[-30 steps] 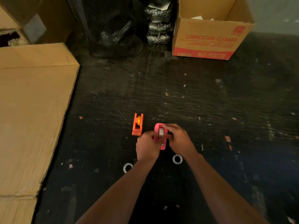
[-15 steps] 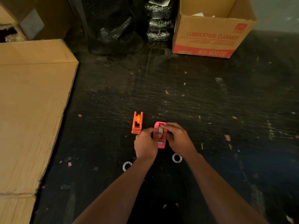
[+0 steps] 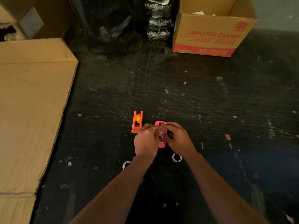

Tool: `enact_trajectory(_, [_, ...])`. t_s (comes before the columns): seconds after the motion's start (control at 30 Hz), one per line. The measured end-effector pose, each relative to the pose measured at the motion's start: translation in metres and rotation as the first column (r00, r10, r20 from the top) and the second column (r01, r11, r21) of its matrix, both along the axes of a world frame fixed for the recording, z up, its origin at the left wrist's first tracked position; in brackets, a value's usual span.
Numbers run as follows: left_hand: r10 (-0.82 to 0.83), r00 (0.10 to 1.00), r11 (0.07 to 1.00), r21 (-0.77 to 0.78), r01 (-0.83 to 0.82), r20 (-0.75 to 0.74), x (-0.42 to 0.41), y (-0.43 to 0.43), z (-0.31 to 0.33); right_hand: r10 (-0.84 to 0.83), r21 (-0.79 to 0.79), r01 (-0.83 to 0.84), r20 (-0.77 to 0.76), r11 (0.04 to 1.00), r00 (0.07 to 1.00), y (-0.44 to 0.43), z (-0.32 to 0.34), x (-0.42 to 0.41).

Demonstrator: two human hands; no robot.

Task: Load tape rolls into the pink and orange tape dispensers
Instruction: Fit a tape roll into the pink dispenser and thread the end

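Dim, warm indoor light. The black floor (image 3: 178, 97) shows faint scratch glints mid-frame and darkens toward the corners. Wide-angle bending curves the edges. Fingertips (image 3: 159, 129) look slightly motion-blurred.

Left hand (image 3: 146, 141) and right hand (image 3: 177, 139) side by side, fingers curled, fingertips meeting, forearms converging.

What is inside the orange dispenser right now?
A yellow tape roll sits between the side walls of the orange dispenser. Its lower part and whatever it sits on are hidden by the walls; the left hand covers the near corner.
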State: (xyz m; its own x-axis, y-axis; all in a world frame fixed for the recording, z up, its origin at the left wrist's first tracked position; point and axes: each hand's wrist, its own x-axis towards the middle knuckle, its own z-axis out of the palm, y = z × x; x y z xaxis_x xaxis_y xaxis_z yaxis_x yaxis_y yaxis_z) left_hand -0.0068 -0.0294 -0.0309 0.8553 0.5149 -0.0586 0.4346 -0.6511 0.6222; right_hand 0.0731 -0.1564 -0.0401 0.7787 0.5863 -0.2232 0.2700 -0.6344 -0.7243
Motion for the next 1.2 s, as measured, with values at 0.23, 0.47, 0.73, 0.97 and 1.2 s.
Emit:
enact_trajectory(0.23, [-0.031,1.000,0.981,-0.191,0.030,0.000,0.000,0.003,-0.006,-0.001,-0.013,0.001,0.014,1.000,1.000,0.000,-0.002,-0.001])
enact_trajectory(0.47, [-0.079,0.997,0.986,-0.149,0.077,-0.007,0.001,0.004,-0.005,0.008,-0.018,-0.008,0.034,1.000,0.999,-0.002,-0.003,-0.001])
enact_trajectory(0.73, [0.023,1.000,0.900,-0.437,-0.014,0.016,0.006,0.005,-0.001,-0.004,0.003,0.003,0.034,1.000,0.999,-0.001,-0.004,0.000])
enact_trajectory(0.97, [0.158,0.985,0.792,-0.585,-0.172,-0.076,0.011,0.007,0.005,0.000,0.006,0.000,0.010,1.000,1.000,-0.001,-0.002,0.000])
enact_trajectory(1.2, [0.239,0.949,0.634,-0.707,-0.313,-0.206,0.017,0.011,0.004,0.021,-0.066,-0.019,0.020,0.998,1.000,-0.003,-0.004,0.007])
